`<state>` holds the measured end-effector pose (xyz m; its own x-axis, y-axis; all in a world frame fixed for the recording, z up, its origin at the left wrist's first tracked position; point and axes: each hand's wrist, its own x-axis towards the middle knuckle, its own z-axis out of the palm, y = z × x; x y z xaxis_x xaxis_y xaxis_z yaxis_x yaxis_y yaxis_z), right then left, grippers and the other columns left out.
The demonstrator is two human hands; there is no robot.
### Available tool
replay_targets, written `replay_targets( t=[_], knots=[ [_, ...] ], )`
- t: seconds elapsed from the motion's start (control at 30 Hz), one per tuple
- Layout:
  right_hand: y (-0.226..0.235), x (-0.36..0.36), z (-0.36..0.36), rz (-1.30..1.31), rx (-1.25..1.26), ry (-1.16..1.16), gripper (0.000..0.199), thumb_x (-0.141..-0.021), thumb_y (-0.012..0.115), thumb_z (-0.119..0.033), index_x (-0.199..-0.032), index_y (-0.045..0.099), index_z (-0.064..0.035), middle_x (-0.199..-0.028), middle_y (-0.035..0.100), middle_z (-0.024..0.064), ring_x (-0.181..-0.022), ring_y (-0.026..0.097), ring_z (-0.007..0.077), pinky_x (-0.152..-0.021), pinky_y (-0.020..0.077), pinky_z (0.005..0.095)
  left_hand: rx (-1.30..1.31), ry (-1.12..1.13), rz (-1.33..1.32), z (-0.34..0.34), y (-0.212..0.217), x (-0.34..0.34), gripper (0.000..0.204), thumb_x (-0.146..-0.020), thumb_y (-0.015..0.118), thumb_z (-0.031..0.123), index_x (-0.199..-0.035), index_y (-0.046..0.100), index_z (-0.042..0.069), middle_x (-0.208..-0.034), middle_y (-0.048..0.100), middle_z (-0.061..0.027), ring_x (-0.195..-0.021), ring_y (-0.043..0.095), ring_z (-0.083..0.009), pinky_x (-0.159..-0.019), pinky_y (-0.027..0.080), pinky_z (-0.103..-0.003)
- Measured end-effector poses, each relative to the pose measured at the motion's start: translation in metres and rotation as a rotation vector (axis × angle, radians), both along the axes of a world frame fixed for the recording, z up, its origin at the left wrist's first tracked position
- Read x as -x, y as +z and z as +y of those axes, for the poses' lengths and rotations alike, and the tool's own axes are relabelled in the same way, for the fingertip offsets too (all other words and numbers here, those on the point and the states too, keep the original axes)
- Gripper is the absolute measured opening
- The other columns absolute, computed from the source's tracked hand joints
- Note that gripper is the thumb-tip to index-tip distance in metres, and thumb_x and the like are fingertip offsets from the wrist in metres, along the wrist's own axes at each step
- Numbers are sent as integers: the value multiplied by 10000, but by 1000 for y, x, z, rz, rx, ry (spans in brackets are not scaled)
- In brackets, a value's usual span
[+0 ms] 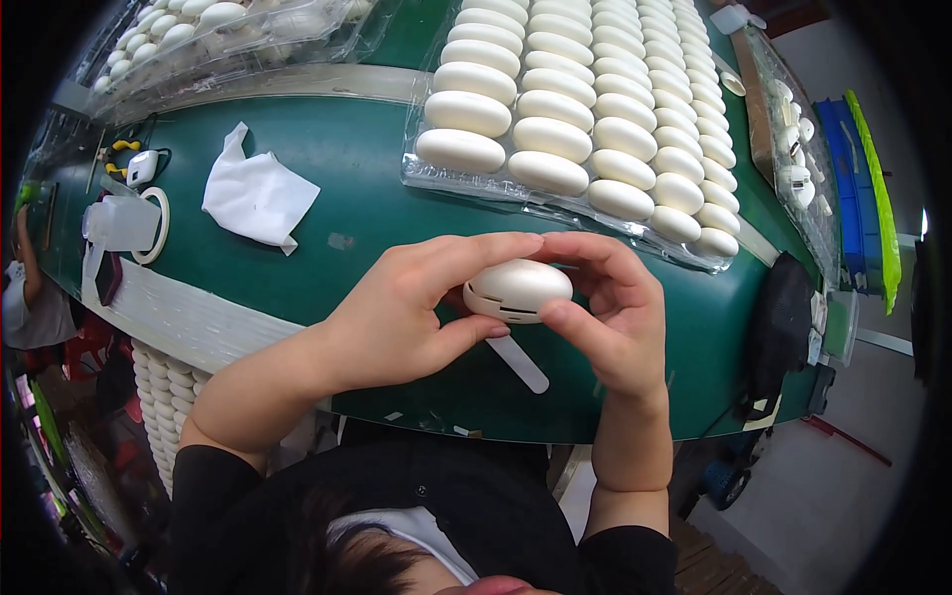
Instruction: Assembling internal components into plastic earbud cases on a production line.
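Note:
Between both hands, above the front of the green table, is a glossy white rounded plastic casing (526, 286) with dark slots along its lower side. My left hand (421, 302) grips it from the left, thumb underneath and fingers over the top. From the right, my right hand (620, 307) closes on the same casing, its thumb pressed against the near side. Fingertips of the two hands meet at the top. A flat white strip (520, 365) with a rounded end lies on the table just below the casing. The hands hide part of the casing's far side.
Rows of similar white casings (550, 172) fill a transparent tray beyond my hands. A white cloth (260, 193) and a tape roll (151, 226) lie left on the green table (337, 178). A black pouch (778, 332) sits at the right edge. Another person (35, 307) is far left.

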<state>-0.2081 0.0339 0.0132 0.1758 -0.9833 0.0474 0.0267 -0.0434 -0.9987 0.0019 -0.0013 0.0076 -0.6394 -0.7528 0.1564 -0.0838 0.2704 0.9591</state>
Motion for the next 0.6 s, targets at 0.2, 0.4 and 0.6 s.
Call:
replay_targets(
  t=[0.2, 0.4, 0.6],
  knots=[
    [4, -5, 4, -7, -89, -94, 327, -797, 717, -50, -1091, 596, 27, -1017, 648, 121, -929, 631, 171, -835, 500, 282, -264, 46, 138, 3, -2, 1, 715, -726, 736, -51, -1350, 408, 68, -1049, 604, -95, -955, 614, -158, -826, 517, -273],
    [3, 1, 2, 191, 111, -50, 210, -789, 720, -84, -980, 673, -8, -879, 691, 92, -787, 657, 162, -732, 505, 262, -114, 9, 88, 2, -1, -1, 645, -735, 733, -42, -1314, 465, 53, -1080, 603, -109, -956, 613, -163, -821, 522, -282],
    [11, 5, -5, 355, 386, 37, 461, -692, 787, -125, -1109, 625, -17, -1033, 661, 131, -923, 646, 256, -798, 505, 322, -213, -20, 151, 0, -2, -2, 554, -754, 733, -13, -1263, 512, 1, -1183, 573, -105, -1037, 597, -176, -841, 528, -298]
  ],
)
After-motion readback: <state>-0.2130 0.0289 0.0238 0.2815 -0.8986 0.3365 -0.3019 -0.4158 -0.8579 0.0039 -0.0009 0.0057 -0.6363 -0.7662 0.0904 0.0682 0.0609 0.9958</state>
